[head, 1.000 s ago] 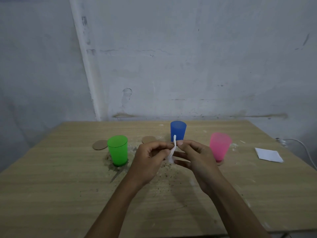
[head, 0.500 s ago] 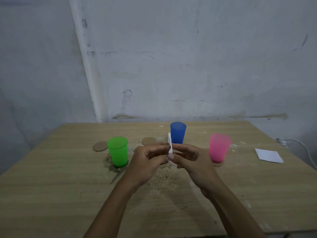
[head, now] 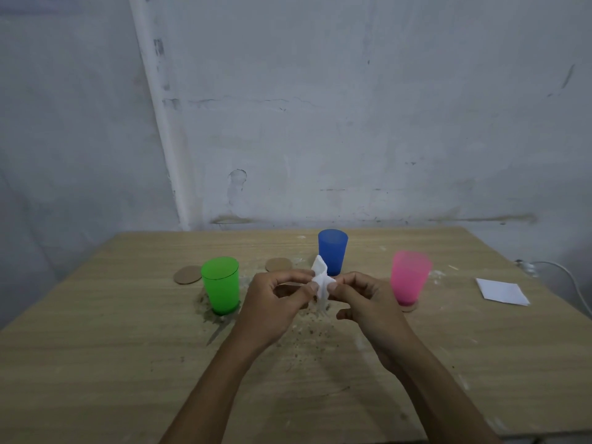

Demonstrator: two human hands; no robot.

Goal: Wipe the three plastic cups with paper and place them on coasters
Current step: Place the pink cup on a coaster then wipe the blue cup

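Three plastic cups stand upside down on the wooden table point(head: 96, 363): a green cup point(head: 221, 285) at the left amid dirt, a blue cup point(head: 332, 249) at the back, and a pink cup point(head: 409, 277) at the right on a brown coaster point(head: 411, 306). Two bare coasters lie flat, one point(head: 187, 274) left of the green cup and one point(head: 278, 264) left of the blue cup. My left hand point(head: 275, 302) and my right hand point(head: 365, 299) meet above the table's middle, both pinching a small white paper point(head: 320, 278) between fingertips.
Dirt crumbs point(head: 307, 334) are scattered over the table's middle and around the green cup. A folded white paper sheet point(head: 501, 291) lies at the right. A white cable point(head: 563, 277) runs off the far right edge. A grey wall stands behind the table.
The paper has been turned and reshaped between my fingertips, now sticking up wider above the fingers. Both hands stayed near the table's middle. The cups have not moved.
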